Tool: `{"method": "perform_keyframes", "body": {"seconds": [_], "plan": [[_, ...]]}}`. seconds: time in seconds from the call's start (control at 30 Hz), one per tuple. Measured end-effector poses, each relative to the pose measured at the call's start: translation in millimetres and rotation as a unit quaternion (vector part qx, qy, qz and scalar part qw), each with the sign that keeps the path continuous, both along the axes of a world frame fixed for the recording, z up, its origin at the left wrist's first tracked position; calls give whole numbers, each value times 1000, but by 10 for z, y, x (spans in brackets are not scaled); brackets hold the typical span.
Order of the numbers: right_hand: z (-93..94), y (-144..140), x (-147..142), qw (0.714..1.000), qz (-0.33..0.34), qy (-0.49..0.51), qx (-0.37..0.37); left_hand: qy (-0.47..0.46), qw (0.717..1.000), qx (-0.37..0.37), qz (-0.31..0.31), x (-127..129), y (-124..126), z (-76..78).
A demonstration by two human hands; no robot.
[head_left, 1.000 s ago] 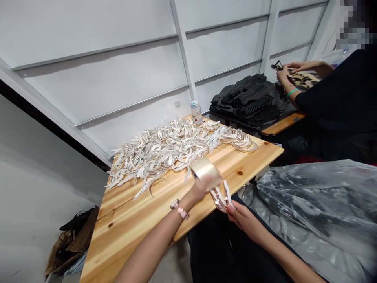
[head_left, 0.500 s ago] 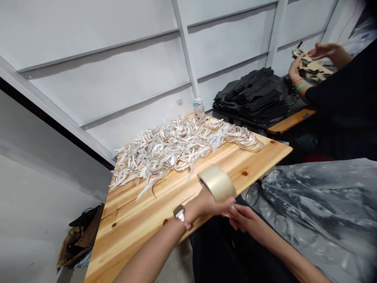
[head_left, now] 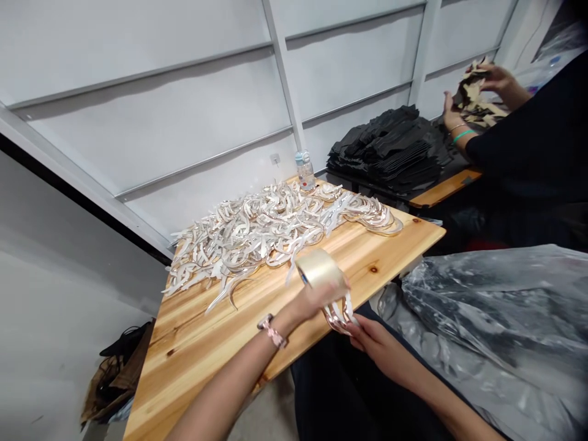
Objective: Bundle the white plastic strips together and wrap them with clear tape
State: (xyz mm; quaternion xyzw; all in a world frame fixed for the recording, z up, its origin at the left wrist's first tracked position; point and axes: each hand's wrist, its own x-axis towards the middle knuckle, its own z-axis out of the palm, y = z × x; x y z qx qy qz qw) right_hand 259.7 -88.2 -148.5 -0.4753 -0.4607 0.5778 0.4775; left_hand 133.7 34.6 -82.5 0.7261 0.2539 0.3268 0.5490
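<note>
Tape roll (head_left: 320, 267) gripped by left hand (head_left: 312, 298) over bench (head_left: 202, 331) edge; right hand (head_left: 374, 339) pinched bundled silver strips (head_left: 339, 313)

Glossy translucent tape roll (head_left: 320, 269), smooth plastic film catching the light; the bundle of curved strips (head_left: 339, 315) under it shines metallic silver and rose. The heap of cut pieces (head_left: 275, 229) gleams the same way. The bench (head_left: 220, 331) is knotty varnished pine with a soft sheen. Crinkled clear plastic sheet (head_left: 487, 312); matt black stacked pieces (head_left: 390, 150), cloth-like
</note>
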Motion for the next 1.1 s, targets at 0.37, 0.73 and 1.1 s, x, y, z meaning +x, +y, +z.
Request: {"method": "perform_keyframes", "body": {"seconds": [0.37, 0.73, 1.1], "plan": [[-120, -22, 14, 994, -13, 96, -50, 40, 994, -16, -96, -116, -94, -224], [-1, -25, -53, 999, 4, -32, 10, -5, 998, 8, -56, -132, -211, 122], [-11, -22, -51, 997, 72, -2, -13, -162, 969, -148, 114, -117, 22, 238]]}}
